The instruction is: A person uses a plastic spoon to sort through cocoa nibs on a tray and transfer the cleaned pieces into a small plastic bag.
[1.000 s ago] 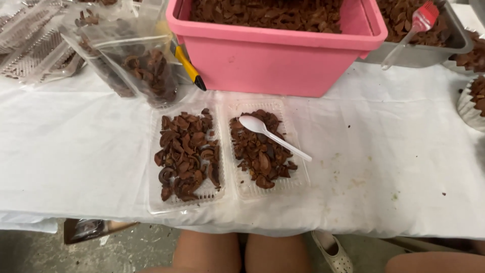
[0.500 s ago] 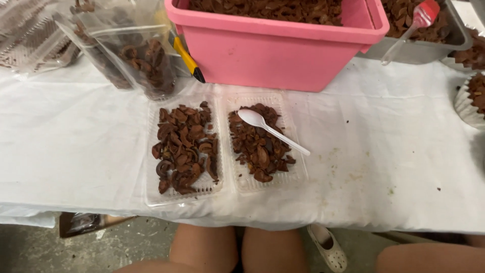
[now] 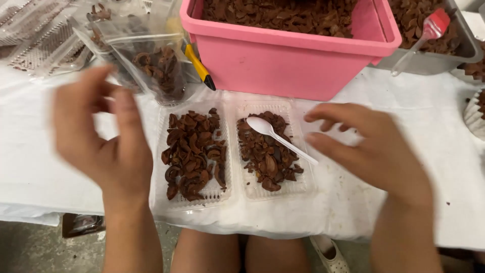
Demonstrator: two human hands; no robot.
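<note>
Two hands: I am seeing both hovering over the white cloth-covered table [image 3: 45, 167], neither one holding anything.
Pink rectangular plastic tub [image 3: 298, 60]: it is sitting behind everything, filled with brown dried pieces.
Clear hinged plastic tray with two compartments [image 3: 230, 194]: it is lying open between the hands, both halves carrying brown dried pieces.
Left hand [image 3: 101, 141]: I am watching it hang just left of the tray's left half, blurred, fingers loosely spread and curling, gripping nothing.
Right hand [image 3: 371, 149]: it is hanging just right of the tray's right half, fingers [image 3: 328, 114] loosely curled and slightly apart, tips pointing left, gripping nothing.
White plastic spoon [image 3: 283, 139]: it is resting on the pieces in the right compartment, bowl toward the upper left, handle running down to the lower right.
Key relation: I am judging the spoon's handle end to be pointing at the right hand's fingertips and lying just beside them, not touching; the right hand is clearly the nearer one.
Yellow-and-black utility knife [image 3: 199, 68]: it is leaning beside the tub's left wall.
</note>
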